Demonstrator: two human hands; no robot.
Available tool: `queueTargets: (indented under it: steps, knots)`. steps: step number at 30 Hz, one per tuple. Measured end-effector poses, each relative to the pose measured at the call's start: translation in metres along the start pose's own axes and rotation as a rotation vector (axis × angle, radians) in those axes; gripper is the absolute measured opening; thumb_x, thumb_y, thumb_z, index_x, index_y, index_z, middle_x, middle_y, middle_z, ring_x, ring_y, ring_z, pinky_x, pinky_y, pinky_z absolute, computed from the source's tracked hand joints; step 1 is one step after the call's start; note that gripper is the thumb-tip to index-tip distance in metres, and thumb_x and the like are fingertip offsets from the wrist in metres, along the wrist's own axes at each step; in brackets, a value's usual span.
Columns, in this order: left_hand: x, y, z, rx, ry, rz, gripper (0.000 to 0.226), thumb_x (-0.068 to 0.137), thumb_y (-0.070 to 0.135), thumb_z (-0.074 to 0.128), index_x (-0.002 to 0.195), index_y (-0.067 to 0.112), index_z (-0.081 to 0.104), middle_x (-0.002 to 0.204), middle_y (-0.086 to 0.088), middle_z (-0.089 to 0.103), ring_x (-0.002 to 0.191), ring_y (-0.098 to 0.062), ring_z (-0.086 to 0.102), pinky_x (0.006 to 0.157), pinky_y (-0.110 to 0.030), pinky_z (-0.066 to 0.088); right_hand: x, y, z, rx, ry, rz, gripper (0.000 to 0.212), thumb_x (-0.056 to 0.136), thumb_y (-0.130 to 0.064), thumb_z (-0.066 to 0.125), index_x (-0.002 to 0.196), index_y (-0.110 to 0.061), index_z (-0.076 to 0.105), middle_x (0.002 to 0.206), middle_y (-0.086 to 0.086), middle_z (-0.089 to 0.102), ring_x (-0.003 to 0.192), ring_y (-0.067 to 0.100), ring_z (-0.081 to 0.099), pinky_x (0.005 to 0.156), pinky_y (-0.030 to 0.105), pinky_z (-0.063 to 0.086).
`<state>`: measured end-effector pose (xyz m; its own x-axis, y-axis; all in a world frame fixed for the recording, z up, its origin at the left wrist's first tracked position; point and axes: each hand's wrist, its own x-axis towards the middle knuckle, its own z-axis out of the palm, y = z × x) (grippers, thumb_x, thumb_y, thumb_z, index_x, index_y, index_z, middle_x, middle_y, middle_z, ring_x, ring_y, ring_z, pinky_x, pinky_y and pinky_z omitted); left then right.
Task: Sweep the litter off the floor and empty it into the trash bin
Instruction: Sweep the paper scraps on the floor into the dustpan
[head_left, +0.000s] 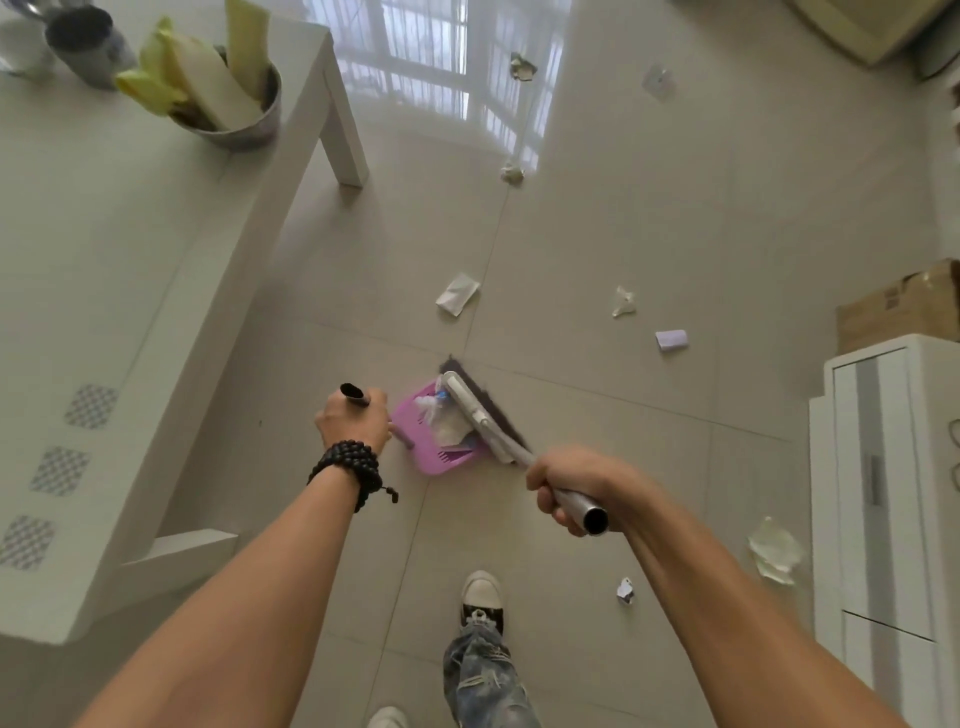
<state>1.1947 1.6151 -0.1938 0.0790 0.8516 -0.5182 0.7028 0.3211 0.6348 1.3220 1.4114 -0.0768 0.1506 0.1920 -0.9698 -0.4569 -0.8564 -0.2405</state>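
1. The left hand (353, 422) (beaded bracelet (353, 472) on the wrist) is clenched around the black-tipped handle of the pink dustpan (439, 457).
2. The right hand (569, 488) grips the broom (485, 413) by its metal pole.
3. The broom head lies against the dustpan's mouth; wrappers sit inside.
4. Litter lies scattered on the tiled floor (649, 208): a folded paper (457, 294), a lilac scrap (671, 340), a crumpled paper (774, 551).

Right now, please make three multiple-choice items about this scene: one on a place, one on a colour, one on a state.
1. Where does the dustpan sit?
A. on the floor beside the broom head
B. on the table
C. on the cabinet

2. What colour is the dustpan?
A. green
B. pink
C. black

3. What state is the right hand in?
A. open and empty
B. resting on the table
C. closed around the metal broom handle

Answers: 1 A, it lies on the tiles against the bristles; 2 B, its plastic is pink; 3 C, fingers wrap the tube.
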Motion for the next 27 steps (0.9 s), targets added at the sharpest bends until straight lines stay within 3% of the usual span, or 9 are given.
queueTargets:
  steps: [5,11,14,19,22,24,27]
  knots:
    - [0.000,0.008,-0.002,-0.098,0.040,-0.113,0.027,0.092,0.025,0.053,0.072,0.008,0.060,0.077,-0.018,0.076,0.069,-0.029,0.077,0.080,-0.041,0.064,-0.021,-0.035,-0.006,0.002,-0.034,-0.008,0.012,0.091,-0.006,0.044,0.089,-0.014,0.052,0.048,-0.003,0.047,0.028,0.006,0.039,0.034,0.009,0.027]
    - [0.022,0.014,-0.042,-0.323,0.095,-0.233,0.028,0.088,0.022,0.054,0.063,0.010,0.061,0.055,-0.010,0.071,0.066,-0.030,0.077,0.077,-0.045,0.065,-0.053,-0.072,0.001,0.002,0.032,-0.052,0.010,0.093,-0.006,0.045,0.088,-0.013,0.050,0.050,-0.001,0.047,0.024,0.005,0.039,0.031,0.009,0.029]
    - [0.030,0.028,-0.064,-0.391,0.081,-0.271,0.026,0.089,0.020,0.054,0.067,0.007,0.061,0.062,-0.014,0.070,0.068,-0.031,0.076,0.077,-0.043,0.064,-0.072,-0.100,0.001,0.000,0.086,-0.070,0.006,0.093,-0.009,0.049,0.088,-0.011,0.052,0.046,-0.001,0.049,0.025,0.006,0.039,0.031,0.010,0.029]
    - [0.066,0.068,-0.090,-0.382,0.039,-0.290,0.031,0.090,0.023,0.051,0.088,-0.003,0.068,0.066,-0.013,0.073,0.059,-0.022,0.073,0.054,-0.029,0.058,-0.089,-0.163,0.004,0.039,0.187,-0.144,0.004,0.093,-0.008,0.052,0.091,-0.007,0.054,0.045,0.000,0.051,0.025,0.006,0.040,0.030,0.011,0.030]
    - [0.086,0.090,-0.096,-0.351,0.009,-0.240,0.032,0.087,0.024,0.054,0.092,-0.004,0.068,0.071,-0.014,0.075,0.062,-0.023,0.075,0.063,-0.034,0.064,-0.075,-0.184,0.016,0.065,0.210,-0.182,0.006,0.095,-0.007,0.051,0.099,-0.004,0.054,0.059,0.005,0.050,0.024,0.006,0.041,0.029,0.011,0.031]
    - [0.096,0.106,-0.097,-0.317,-0.020,-0.199,0.026,0.087,0.022,0.057,0.088,-0.001,0.068,0.072,-0.014,0.074,0.064,-0.024,0.075,0.057,-0.029,0.062,-0.056,-0.193,0.026,0.086,0.229,-0.207,0.017,0.095,-0.005,0.050,0.111,0.000,0.052,0.063,0.007,0.050,0.023,0.006,0.042,0.029,0.012,0.033]
    - [0.116,0.119,-0.090,-0.251,-0.056,-0.141,0.025,0.084,0.024,0.056,0.086,0.002,0.067,0.068,-0.014,0.073,0.068,-0.027,0.076,0.072,-0.040,0.065,-0.028,-0.212,0.034,0.132,0.222,-0.216,0.023,0.094,-0.003,0.049,0.116,0.002,0.051,0.063,0.007,0.049,0.023,0.006,0.043,0.030,0.012,0.035]
